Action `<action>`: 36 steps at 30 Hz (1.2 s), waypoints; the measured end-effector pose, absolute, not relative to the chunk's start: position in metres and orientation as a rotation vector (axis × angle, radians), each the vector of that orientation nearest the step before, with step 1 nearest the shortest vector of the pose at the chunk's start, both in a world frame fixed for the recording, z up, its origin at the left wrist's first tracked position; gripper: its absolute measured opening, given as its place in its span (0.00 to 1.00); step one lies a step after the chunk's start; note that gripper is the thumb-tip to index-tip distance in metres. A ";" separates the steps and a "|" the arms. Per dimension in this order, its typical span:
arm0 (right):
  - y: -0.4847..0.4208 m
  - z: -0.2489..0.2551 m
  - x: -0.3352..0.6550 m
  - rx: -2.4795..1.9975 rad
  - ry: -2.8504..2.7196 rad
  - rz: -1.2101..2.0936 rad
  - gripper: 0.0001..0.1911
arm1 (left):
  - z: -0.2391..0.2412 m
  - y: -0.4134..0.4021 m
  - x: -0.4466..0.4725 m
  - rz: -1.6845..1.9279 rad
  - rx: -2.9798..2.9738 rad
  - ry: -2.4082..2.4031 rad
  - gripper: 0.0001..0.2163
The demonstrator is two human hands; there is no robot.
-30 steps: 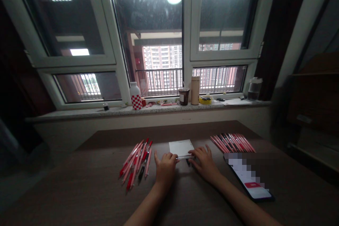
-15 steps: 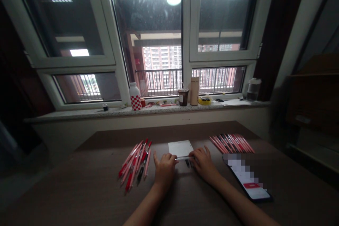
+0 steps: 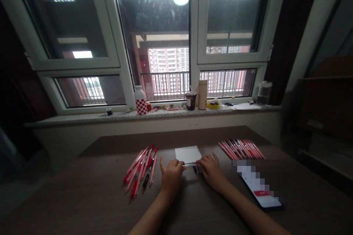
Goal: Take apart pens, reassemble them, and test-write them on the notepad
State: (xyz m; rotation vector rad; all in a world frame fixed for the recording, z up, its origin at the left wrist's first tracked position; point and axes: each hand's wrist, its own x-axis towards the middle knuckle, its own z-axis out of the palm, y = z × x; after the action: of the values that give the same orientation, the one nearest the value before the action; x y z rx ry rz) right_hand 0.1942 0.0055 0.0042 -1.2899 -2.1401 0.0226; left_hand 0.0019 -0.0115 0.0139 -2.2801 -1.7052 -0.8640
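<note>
Hardly anything moves: compared with 1 second ago, the right hand (image 3: pixel 211 170) has its fingertips slightly lower, a little nearer the desk's near edge, while the left hand (image 3: pixel 171 175) looks almost unchanged. Against the frame 0.5 seconds ago, I see no clear shift in the clear rod (image 3: pixel 191 164) between them. Its long axis runs left to right, roughly parallel to the far edge of the desk (image 3: pixel 82 191). Both ends disappear into the fingers (so I cannot tell which way it points). It is slim, straight, see-through and pen-like, with a pale shine along its length.

It sits mid-desk, along the near edge of the white paper (image 3: pixel 187 153); whether it rests on anything, I cannot tell. The 2 hands each pinch 1 end between thumb and fingers, with the right hand's outer fingers raised. A small dark item (image 3: pixel 195 169), too shaded to identify, shows just below the rod beside the right thumb.

Toward the desk's left edge, a loose pile of pens (image 3: pixel 142 172) in pink, red and black lies fanned. Near the far right corner, a row of pens (image 3: pixel 242 149) lies side by side; the phone (image 3: pixel 268 200) rests nearer the right edge.
</note>
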 end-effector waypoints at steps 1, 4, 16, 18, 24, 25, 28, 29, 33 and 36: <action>0.006 0.004 0.194 -1.288 -2.135 0.022 0.11 | 0.014 -0.011 0.002 -0.865 -2.277 -1.706 0.06; 0.008 0.002 0.196 -1.276 -2.123 0.035 0.10 | 0.013 -0.010 0.002 -0.861 -2.271 -1.713 0.06; 0.009 0.001 0.196 -1.292 -2.136 0.026 0.14 | 0.015 -0.013 0.002 -0.871 -2.276 -1.699 0.06; 0.010 0.000 0.197 -1.283 -2.147 0.035 0.13 | 0.015 -0.013 0.002 -0.863 -2.276 -1.711 0.06; 0.011 -0.001 0.197 -1.271 -2.091 0.073 0.09 | 0.013 -0.011 0.002 -0.863 -2.278 -1.729 0.07; 0.011 -0.001 0.197 -1.266 -2.092 0.079 0.09 | 0.013 -0.011 0.001 -0.863 -2.281 -1.729 0.07; 0.010 -0.001 0.198 -1.244 -2.096 0.089 0.12 | 0.012 -0.010 0.001 -0.869 -2.284 -1.720 0.07; 0.010 -0.001 0.198 -1.240 -2.096 0.084 0.13 | 0.012 -0.010 0.001 -0.872 -2.283 -1.716 0.07; 0.012 -0.002 0.198 -1.218 -2.118 0.050 0.10 | 0.011 -0.011 0.002 -0.880 -2.279 -1.705 0.07; 0.012 -0.001 0.199 -1.198 -2.113 0.039 0.09 | 0.012 -0.011 0.002 -0.874 -2.272 -1.694 0.07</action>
State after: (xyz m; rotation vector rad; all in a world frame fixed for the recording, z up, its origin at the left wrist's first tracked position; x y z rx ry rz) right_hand 0.1988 0.0120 -0.0011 -1.1978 -2.1132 0.0389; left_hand 0.0020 -0.0112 0.0117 -2.2722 -1.6939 -0.8742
